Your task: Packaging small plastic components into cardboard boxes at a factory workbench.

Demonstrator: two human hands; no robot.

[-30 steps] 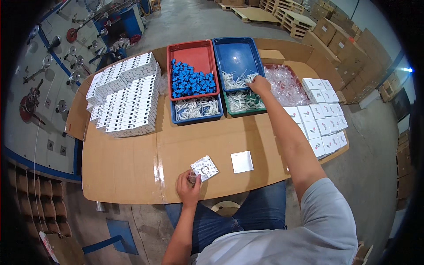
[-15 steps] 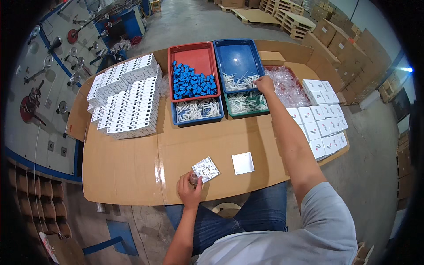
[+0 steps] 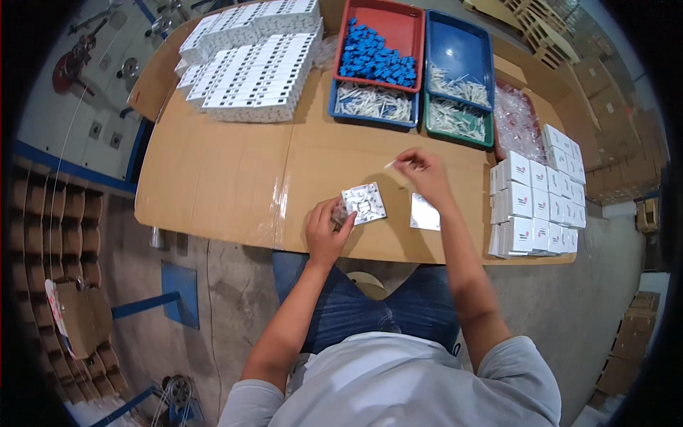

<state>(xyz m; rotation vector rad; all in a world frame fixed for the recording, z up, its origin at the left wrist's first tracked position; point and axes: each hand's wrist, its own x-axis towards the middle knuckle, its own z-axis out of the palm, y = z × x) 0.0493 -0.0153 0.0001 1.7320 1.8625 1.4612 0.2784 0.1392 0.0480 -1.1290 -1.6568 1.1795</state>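
My left hand is closed on the lower left edge of a square white-and-grey open box with shaped parts or a pattern inside, too small to make out. Something clear and crumpled, like a plastic bag, shows under its fingers. Above the cardboard, my right hand pinches a small white stick between thumb and fingers. Partly behind my right forearm lies a flat white square panel on the table.
Behind my hands stand a red tray of blue pieces, blue trays and a green tray with white sticks. Stacked white boxes rise at left, more white cartons at right. Clear bags fill another tray.
My right hand has come back from the upper blue tray toward the square box, bringing a white stick. My left hand still holds the box. The whole view has tilted downward.
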